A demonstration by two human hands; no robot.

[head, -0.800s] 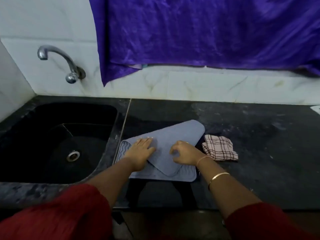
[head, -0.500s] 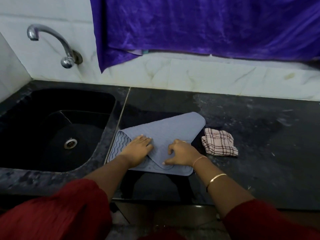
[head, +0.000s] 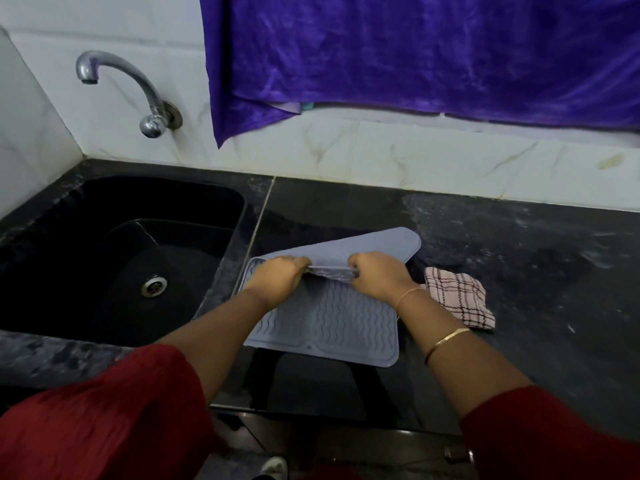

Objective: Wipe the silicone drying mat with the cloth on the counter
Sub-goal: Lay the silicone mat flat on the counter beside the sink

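I see the mat (head: 322, 317) lying on the dark tabletop (head: 519, 271), just right of the sink (head: 114, 258), with its near edge close to the tabletop's front. Its ribbed, wavy face is up on the near half. The far part is lifted and folded, showing a smoother side that rises toward a rounded corner at the back right.

My left hand (head: 277, 278) grips the lifted fold from the left, fingers (head: 298, 262) curled and pressed together around the mat's edge. My right hand (head: 377, 275) grips the same fold from the right, its fingers curled closed on the mat too. The two hands sit near each other with a short stretch of bunched mat between them; the view blurs there, so I cannot tell how the edge is layered.

The cloth (head: 460, 296), checked pink and dark, lies crumpled on the tabletop just beside the mat's right edge, behind my right wrist. Neither hand touches it.

A bangle (head: 446, 339) and a thin thread sit on my right forearm, and red sleeves (head: 104, 410) cover both upper arms. A tap (head: 138, 88) juts from the tiled wall over the sink, and a purple curtain (head: 415, 53) hangs across the wall behind.
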